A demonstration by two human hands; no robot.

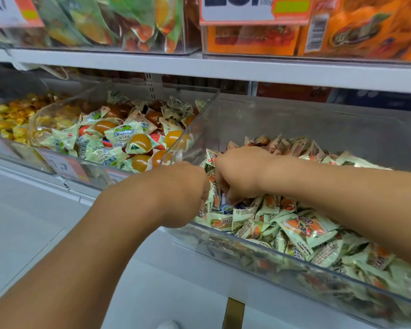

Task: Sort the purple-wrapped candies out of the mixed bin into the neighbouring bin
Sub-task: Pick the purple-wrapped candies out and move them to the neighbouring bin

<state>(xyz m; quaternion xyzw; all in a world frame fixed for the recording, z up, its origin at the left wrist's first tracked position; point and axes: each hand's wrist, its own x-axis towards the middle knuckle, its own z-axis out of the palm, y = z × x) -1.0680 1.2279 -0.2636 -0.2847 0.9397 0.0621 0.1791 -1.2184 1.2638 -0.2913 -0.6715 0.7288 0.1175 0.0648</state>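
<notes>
Both forearms reach into the clear bin [282,251] of green-wrapped candies [301,227]; left hand [185,193] and right hand [237,173] dig in, fingers hidden, grip unclear.

One head-worn wide-angle view looks forward and down, close over both forearms. It faces a shop shelf [223,70]; the clear mixed bin [294,264] fills the right half around the fingers [230,198], the neighbouring bin [128,96] lies left beyond them.
</notes>
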